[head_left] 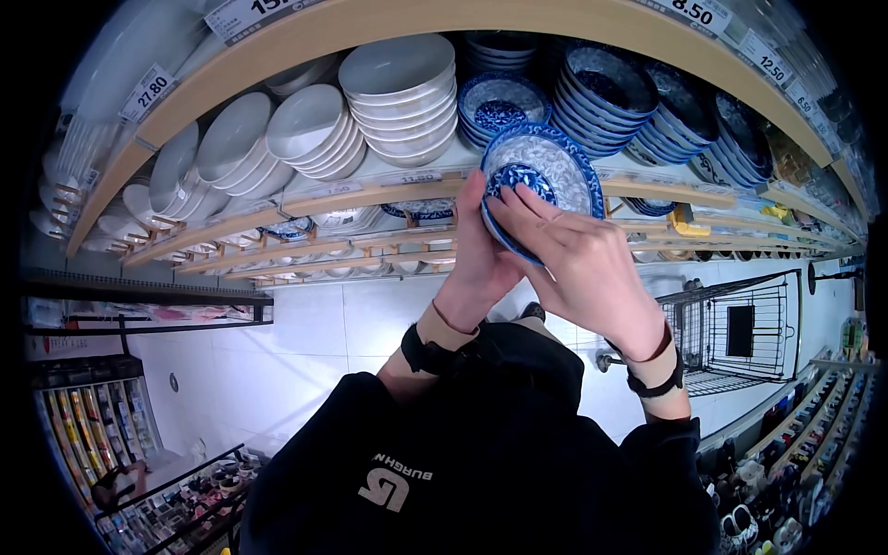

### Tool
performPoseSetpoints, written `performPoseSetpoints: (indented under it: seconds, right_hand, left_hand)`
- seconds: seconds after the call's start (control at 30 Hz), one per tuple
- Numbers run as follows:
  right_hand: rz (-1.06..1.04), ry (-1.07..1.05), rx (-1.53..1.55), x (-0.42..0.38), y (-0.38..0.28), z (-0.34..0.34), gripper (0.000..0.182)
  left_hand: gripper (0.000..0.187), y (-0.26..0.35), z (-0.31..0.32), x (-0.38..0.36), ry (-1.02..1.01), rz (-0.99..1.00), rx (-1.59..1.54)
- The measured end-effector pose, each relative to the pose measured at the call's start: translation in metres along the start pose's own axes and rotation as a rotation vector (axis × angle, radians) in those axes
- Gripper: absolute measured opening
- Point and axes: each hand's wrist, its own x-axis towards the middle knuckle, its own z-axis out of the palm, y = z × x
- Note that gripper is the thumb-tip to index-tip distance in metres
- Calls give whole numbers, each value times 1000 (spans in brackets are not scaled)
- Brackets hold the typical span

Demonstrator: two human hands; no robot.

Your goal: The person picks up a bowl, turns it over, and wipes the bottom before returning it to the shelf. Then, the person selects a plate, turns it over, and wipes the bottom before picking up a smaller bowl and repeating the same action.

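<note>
A blue-and-white patterned bowl [562, 159] is held up in front of the shelf, tilted so that its inside faces me. My left hand [479, 257] grips it at the left rim, with the thumb up along the edge and the other fingers hidden behind. Across the lower rim reaches my right hand [597, 264], its fingers pressed together on the dark blue centre; its thumb is mostly hidden. Just behind the held bowl stands a stack of similar blue-patterned bowls [499, 104]. Another blue stack [606, 97] rises to its right.
White bowls [398, 102] stand in stacks on the left of the wooden-edged shelf [407, 192]. Price tags [153, 91] line the upper shelf edge. A black wire shopping cart [740, 324] stands on the tiled floor at the right. More racks [795, 444] are behind me.
</note>
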Motion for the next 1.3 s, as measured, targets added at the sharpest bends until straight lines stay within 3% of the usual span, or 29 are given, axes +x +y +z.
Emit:
performPoseSetpoints:
  seconds: [0.17, 0.27, 0.4, 0.53, 0.7, 0.83, 0.93, 0.97, 1.07, 1.3]
  right_hand:
    - [160, -7, 338, -2, 4, 0, 34]
    - [316, 9, 643, -4, 15, -2, 29]
    - [465, 133, 1174, -7, 37, 15, 27]
    - [462, 285, 1649, -5, 47, 29, 31]
    - [451, 323, 1860, -7, 53, 37, 33]
    - [462, 270, 1596, -12, 52, 28, 28]
    - [476, -128, 944, -18, 52, -2, 25]
    - [267, -48, 789, -14, 41, -8, 25]
    - [131, -140, 376, -17, 31, -11, 30]
    - [73, 13, 201, -30, 22, -8, 40]
  left_hand:
    - [62, 6, -21, 8, -193, -16, -46]
    - [61, 8, -15, 14, -235, 122, 102]
    - [70, 21, 18, 1, 51, 114, 414]
    - [77, 13, 18, 2, 63, 214, 413]
    - [82, 5, 24, 0, 70, 262, 409]
    - [71, 4, 15, 0, 31, 229, 433]
    - [59, 16, 14, 0, -48, 13, 221]
    - [72, 15, 0, 5, -53, -51, 315]
    - [74, 0, -10, 13, 12, -94, 103]
    - [89, -36, -6, 16, 184, 27, 187]
